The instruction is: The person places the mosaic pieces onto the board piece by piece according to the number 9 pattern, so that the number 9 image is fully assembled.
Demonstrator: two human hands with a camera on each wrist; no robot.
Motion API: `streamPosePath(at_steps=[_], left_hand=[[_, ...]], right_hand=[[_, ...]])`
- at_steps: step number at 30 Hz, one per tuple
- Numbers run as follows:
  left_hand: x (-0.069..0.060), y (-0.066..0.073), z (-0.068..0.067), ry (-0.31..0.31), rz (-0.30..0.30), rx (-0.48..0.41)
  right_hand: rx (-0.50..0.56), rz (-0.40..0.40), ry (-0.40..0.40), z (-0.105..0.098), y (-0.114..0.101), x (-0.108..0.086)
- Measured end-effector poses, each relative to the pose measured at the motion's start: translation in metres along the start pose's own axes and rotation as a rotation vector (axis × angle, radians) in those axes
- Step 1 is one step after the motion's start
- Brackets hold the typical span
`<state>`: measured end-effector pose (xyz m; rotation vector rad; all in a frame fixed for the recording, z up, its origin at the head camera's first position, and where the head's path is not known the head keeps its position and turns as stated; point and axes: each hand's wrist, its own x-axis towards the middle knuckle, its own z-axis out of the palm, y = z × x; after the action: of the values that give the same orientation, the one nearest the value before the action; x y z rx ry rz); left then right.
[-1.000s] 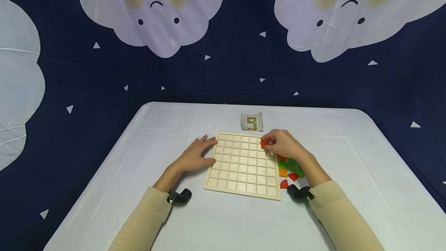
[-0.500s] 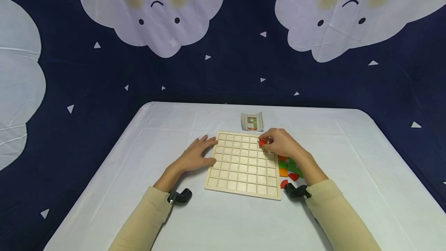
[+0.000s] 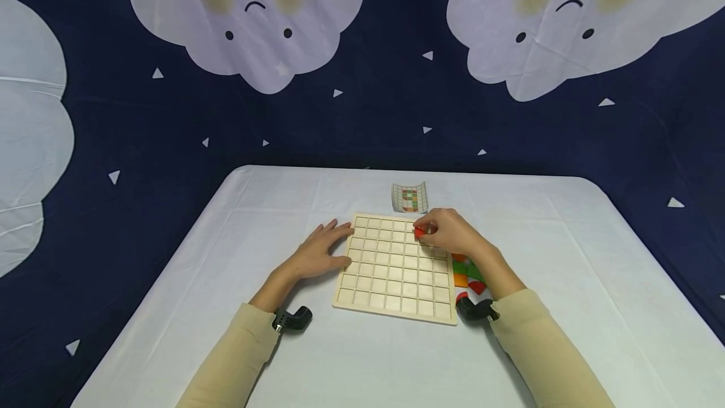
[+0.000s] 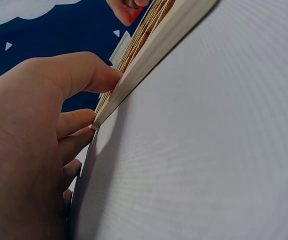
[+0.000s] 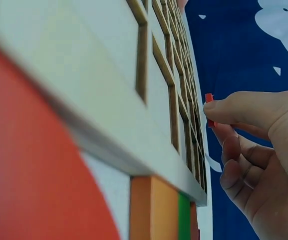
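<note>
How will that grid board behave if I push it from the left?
The grid board looks rigid, its edges running straight. Lying flat and broad, it will probably slide rather than tip. It would likely shove the loose pieces by its right edge.

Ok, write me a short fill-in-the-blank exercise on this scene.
The right hand pinches a ____ piece.
In the head view, loose pieces lie along the gridded board's ____ side.
The cloth under the board is ____.
Missing words: red; right; white.
</note>
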<state>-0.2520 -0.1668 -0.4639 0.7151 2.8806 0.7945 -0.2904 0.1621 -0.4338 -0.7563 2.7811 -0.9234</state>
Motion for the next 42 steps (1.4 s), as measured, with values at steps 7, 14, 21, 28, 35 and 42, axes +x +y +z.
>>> streamPosePath(at_steps=[7, 14, 21, 28, 35, 42], left_hand=[[-0.0002, 0.0010, -0.0007, 0.002, -0.003, -0.005], [-0.0002, 0.0013, -0.0011, 0.005, -0.001, -0.007], [0.0002, 0.0005, -0.0002, 0.001, -0.007, -0.007], [-0.0004, 0.0010, -0.0004, 0.005, -0.004, -0.011], [0.0002, -0.0001, 0.0002, 0.015, -0.003, 0.004], [0.0008, -0.0008, 0.0010, 0.009, -0.002, 0.004]], right_hand=[[0.014, -0.020, -0.022, 0.0024, -0.0015, 0.0039], [0.056, -0.017, -0.046, 0.0024, -0.0061, 0.0058], [0.019, -0.019, -0.068, 0.0040, -0.0080, 0.0078], [0.001, -0.018, -0.066, 0.0054, -0.0086, 0.0072], [-0.028, -0.049, -0.072, 0.0060, -0.0098, 0.0074], [-0.047, -0.064, -0.082, 0.0072, -0.0092, 0.0085]])
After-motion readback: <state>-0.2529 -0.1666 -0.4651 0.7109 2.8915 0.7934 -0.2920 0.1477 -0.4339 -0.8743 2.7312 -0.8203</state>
